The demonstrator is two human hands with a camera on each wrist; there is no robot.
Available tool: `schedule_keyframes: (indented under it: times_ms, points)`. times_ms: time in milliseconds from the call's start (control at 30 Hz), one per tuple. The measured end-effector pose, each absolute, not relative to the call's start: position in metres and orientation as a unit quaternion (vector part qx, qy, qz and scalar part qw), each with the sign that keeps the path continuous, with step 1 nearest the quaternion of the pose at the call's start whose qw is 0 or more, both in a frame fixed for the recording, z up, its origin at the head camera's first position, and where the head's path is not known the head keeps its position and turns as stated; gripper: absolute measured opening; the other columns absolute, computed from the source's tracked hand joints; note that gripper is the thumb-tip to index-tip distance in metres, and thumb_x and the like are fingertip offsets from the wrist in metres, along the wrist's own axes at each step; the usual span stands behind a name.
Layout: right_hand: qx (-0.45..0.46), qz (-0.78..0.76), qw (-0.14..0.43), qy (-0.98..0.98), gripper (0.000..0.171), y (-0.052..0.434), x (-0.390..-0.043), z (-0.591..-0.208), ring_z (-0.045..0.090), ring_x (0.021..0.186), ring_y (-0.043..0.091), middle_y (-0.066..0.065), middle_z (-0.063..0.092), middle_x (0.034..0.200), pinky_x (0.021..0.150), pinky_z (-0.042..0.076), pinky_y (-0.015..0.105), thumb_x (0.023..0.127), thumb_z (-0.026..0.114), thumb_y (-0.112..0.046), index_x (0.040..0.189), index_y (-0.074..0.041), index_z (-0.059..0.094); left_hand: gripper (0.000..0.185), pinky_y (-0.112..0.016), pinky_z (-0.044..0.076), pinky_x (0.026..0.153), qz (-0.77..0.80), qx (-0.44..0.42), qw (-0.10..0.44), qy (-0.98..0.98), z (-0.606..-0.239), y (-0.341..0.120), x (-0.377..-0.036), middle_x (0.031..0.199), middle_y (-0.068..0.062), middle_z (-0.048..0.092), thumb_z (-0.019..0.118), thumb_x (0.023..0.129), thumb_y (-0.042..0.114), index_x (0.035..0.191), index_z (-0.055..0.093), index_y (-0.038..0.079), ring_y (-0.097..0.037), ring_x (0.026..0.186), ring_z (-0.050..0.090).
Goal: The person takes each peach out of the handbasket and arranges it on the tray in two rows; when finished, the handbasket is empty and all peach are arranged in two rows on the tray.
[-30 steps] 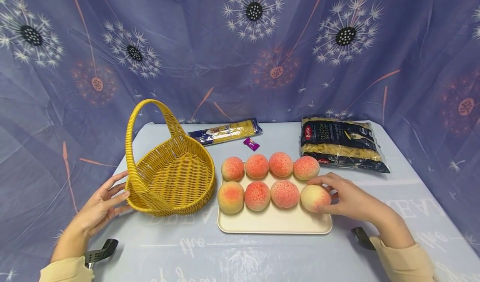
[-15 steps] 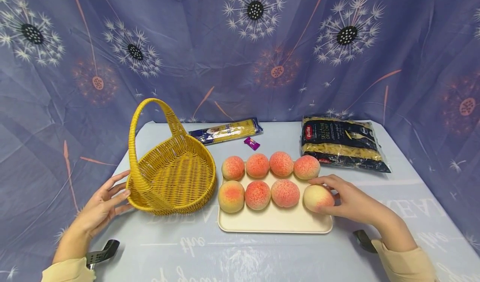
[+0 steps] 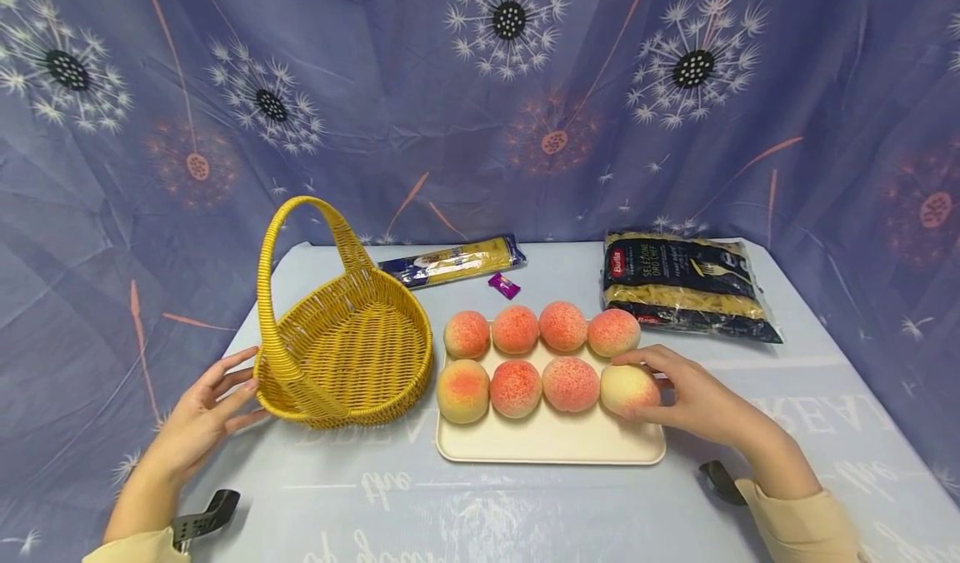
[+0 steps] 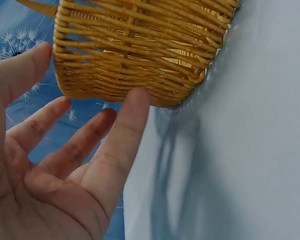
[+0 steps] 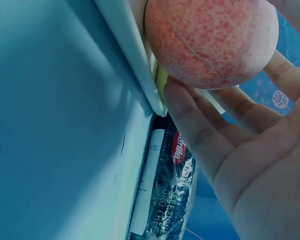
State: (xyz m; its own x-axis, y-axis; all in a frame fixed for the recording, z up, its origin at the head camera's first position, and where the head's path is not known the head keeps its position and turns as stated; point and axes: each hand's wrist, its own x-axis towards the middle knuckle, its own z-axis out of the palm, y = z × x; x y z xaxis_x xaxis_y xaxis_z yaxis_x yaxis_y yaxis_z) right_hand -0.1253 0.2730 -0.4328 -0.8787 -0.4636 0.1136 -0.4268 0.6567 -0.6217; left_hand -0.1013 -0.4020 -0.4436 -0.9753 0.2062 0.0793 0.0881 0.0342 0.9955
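My right hand (image 3: 686,392) holds a pale yellow peach with a pink blush (image 3: 627,391) between thumb and fingers. This peach is at the right end of the front row on a cream tray (image 3: 525,450). In the right wrist view its speckled pink side (image 5: 210,42) shows, with the fingers (image 5: 195,120) curving around underneath. Several redder peaches (image 3: 515,389) stand in two rows on the same tray. At the left, my left hand (image 3: 202,417) has its spread fingertips at the outer wall of a yellow wicker basket (image 3: 360,363), as the left wrist view of the basket's weave (image 4: 135,55) also shows.
Behind the tray lie a long pasta packet (image 3: 457,263) and a small purple wrapped candy (image 3: 504,286). A dark bag of penne (image 3: 686,288) is at the back right. The basket's tall handle (image 3: 266,296) arches upward. A patterned blue curtain (image 3: 420,113) hangs behind the table.
The peach in my right hand shifted slightly right, then back left beside its neighbour. My left hand stays at the basket, which has barely moved.
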Motion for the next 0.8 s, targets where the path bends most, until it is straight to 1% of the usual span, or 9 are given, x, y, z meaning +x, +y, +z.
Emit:
schedule_keyframes:
  times_ms: [133,233,367,500,567,633,700,733,800]
  points:
    - [-0.233,-0.339,0.032,0.911,0.071,0.275,-0.124,-0.434,0.063,0.120,0.005,-0.002,0.067,0.135,0.103,0.061,0.037,0.084,0.093,-0.040,0.146,-0.025,0.061,0.054,-0.031,0.068,0.086,0.682,0.096,0.016,0.725,-0.438,-0.397,-0.098,0.136,0.008,0.064,0.048,0.111,-0.006,0.161,0.045,0.014,-0.005,0.115,0.073]
    - [-0.226,-0.335,0.034,0.914,0.076,0.276,-0.122,-0.434,0.064,0.123,0.013,0.000,0.066,0.139,0.105,0.060,0.041,0.083,0.093,-0.043,0.149,-0.026,0.059,0.053,-0.030,0.068,0.084,0.663,0.083,-0.012,0.744,-0.431,-0.392,-0.093,0.137,0.007,0.062,0.054,0.109,-0.006,0.158,0.047,0.011,-0.003,0.114,0.073]
    - [-0.227,-0.331,0.029,0.915,0.076,0.277,-0.120,-0.431,0.066,0.125,0.024,0.003,0.065,0.144,0.103,0.061,0.047,0.084,0.093,-0.041,0.150,-0.024,0.059,0.054,-0.025,0.067,0.079,0.604,0.056,-0.071,0.792,-0.416,-0.385,-0.083,0.135,0.012,0.061,0.063,0.105,-0.004,0.155,0.051,0.013,0.003,0.110,0.071]
    - [-0.238,-0.330,0.015,0.913,0.072,0.279,-0.118,-0.424,0.067,0.126,0.032,0.003,0.065,0.146,0.101,0.061,0.052,0.086,0.092,-0.036,0.149,-0.023,0.059,0.056,-0.012,0.061,0.073,0.468,0.001,-0.164,0.869,-0.393,-0.375,-0.067,0.133,0.029,0.058,0.070,0.103,0.003,0.156,0.053,0.015,0.018,0.104,0.066]
    - [-0.241,-0.328,0.007,0.914,0.069,0.279,-0.117,-0.420,0.067,0.127,0.035,0.002,0.064,0.147,0.101,0.061,0.054,0.088,0.091,-0.034,0.149,-0.024,0.059,0.057,-0.003,0.055,0.072,0.394,-0.043,-0.214,0.893,-0.377,-0.367,-0.059,0.134,0.032,0.059,0.074,0.102,0.007,0.155,0.056,0.018,0.025,0.104,0.060]
    - [-0.238,-0.323,-0.001,0.916,0.067,0.280,-0.117,-0.415,0.066,0.128,0.036,0.001,0.063,0.148,0.100,0.060,0.055,0.090,0.089,-0.034,0.149,-0.025,0.059,0.056,0.004,0.049,0.075,0.350,-0.076,-0.264,0.896,-0.362,-0.358,-0.050,0.133,0.034,0.058,0.078,0.099,0.009,0.152,0.060,0.018,0.030,0.104,0.055]
    - [-0.235,-0.315,-0.011,0.920,0.065,0.280,-0.116,-0.410,0.065,0.128,0.036,0.000,0.062,0.149,0.101,0.059,0.055,0.092,0.088,-0.034,0.149,-0.025,0.059,0.055,0.008,0.043,0.079,0.314,-0.090,-0.315,0.891,-0.347,-0.344,-0.041,0.132,0.036,0.057,0.080,0.096,0.008,0.148,0.063,0.015,0.030,0.108,0.050]
    - [-0.230,-0.311,-0.017,0.922,0.064,0.280,-0.115,-0.407,0.065,0.128,0.035,0.000,0.062,0.149,0.102,0.058,0.053,0.092,0.087,-0.034,0.149,-0.025,0.059,0.054,0.009,0.041,0.083,0.302,-0.085,-0.344,0.885,-0.340,-0.337,-0.037,0.132,0.036,0.056,0.081,0.095,0.007,0.147,0.065,0.013,0.028,0.112,0.049]
    - [-0.224,-0.302,-0.032,0.926,0.064,0.280,-0.113,-0.400,0.063,0.130,0.032,0.000,0.060,0.150,0.104,0.056,0.046,0.093,0.086,-0.034,0.150,-0.025,0.058,0.048,0.008,0.041,0.089,0.290,-0.045,-0.408,0.865,-0.328,-0.318,-0.030,0.134,0.028,0.061,0.081,0.096,0.011,0.142,0.068,0.006,0.022,0.120,0.052]
